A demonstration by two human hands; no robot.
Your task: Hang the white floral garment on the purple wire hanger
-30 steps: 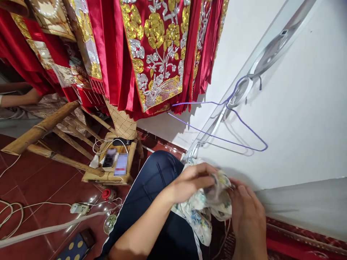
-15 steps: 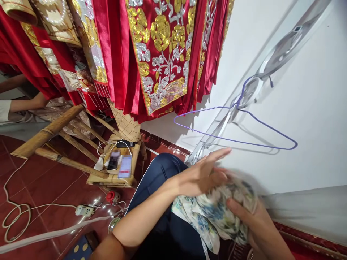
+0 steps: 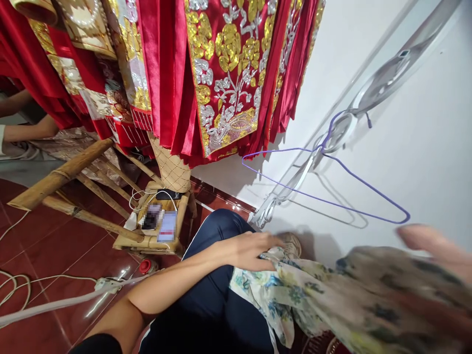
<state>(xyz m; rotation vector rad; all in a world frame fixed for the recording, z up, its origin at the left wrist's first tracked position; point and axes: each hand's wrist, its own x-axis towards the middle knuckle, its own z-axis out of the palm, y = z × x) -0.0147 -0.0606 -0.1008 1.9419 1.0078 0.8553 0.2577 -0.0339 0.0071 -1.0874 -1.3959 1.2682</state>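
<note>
A floral white, blue and yellow cloth (image 3: 295, 295) lies across my lap in dark blue trousers (image 3: 214, 314). My left hand (image 3: 250, 250) rests on the cloth's near edge, fingers curled down onto it. My right hand (image 3: 431, 248) is blurred at the right edge, lifted with the other end of the cloth stretched out below it; its fingers are smeared. A purple wire hanger (image 3: 332, 182) hangs on the white wall above the cloth.
Red garments with gold and silver embroidery (image 3: 221, 73) hang at the top. A bamboo stool (image 3: 155, 231) with phones stands on the red tile floor, beside bamboo poles (image 3: 59, 177), a power strip (image 3: 106, 284) and cables. Another person's arm (image 3: 25, 130) shows at far left.
The cloth was bunched between both hands; now it is pulled out wide to the right. My right hand has swung up and right, while my left hand dropped onto the cloth.
</note>
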